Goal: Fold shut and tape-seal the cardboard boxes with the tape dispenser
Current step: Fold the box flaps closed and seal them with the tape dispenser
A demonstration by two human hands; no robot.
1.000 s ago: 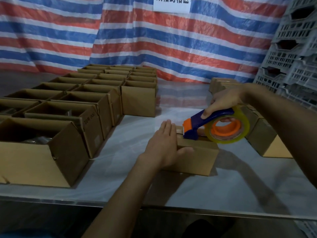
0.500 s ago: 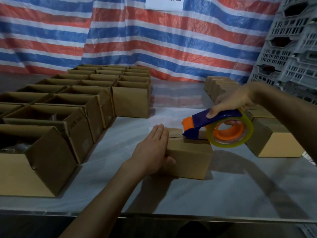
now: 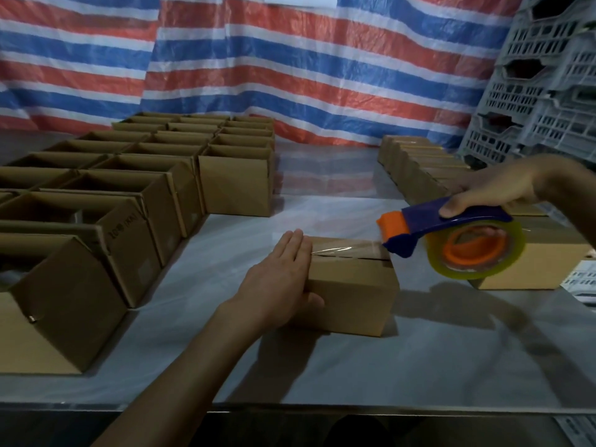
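Observation:
A small closed cardboard box (image 3: 351,295) sits on the table in front of me. My left hand (image 3: 280,285) rests on its left end with straight fingers, the thumb against the front face. Clear tape (image 3: 342,251) runs along the top seam from my fingertips to the right edge. My right hand (image 3: 496,188) grips the blue handle of the tape dispenser (image 3: 451,243), whose orange nose sits just past the box's right top edge. A yellowish tape roll hangs under the handle.
Several open cardboard boxes (image 3: 135,201) stand in rows on the left of the table (image 3: 419,366). A row of closed boxes (image 3: 422,166) runs along the right, one (image 3: 541,262) behind the dispenser. Grey plastic crates (image 3: 545,79) are stacked at the far right. A striped tarp hangs behind.
The dispenser has travelled from the box's middle to past its right edge, laying tape along the top seam. My left hand stayed on the box's left end.

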